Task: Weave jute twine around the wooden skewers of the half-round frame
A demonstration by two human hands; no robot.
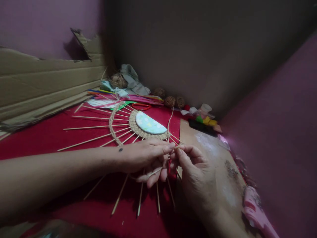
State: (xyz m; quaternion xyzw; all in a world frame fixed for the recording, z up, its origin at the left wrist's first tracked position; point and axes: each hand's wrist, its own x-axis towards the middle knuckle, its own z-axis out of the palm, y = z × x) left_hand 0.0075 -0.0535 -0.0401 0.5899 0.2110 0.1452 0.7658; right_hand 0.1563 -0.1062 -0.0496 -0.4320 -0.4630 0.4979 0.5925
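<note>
A half-round woven piece (133, 123) with a pale blue-green flowered centre (150, 124) lies on the red cloth. Thin wooden sticks (86, 128) fan out from its rim, and a twine arc (111, 124) crosses them on the left. My left hand (155, 158) is over the lower part of the sticks, its thumb and fingers closed on twine near the rim. Close beside it on the right, my right hand (195, 165) pinches the twine between thumb and forefinger. A strand (172, 114) rises from the rim towards a twine ball. The hands hide part of the rim.
Twine balls (169, 101), grey cloth (133, 81) and coloured strips (138, 98) line the back. Red-handled scissors (141, 106) lie before them. Cardboard (49, 79) stands at left. A brown board (213, 152) and a pink glue gun (257, 211) are at right.
</note>
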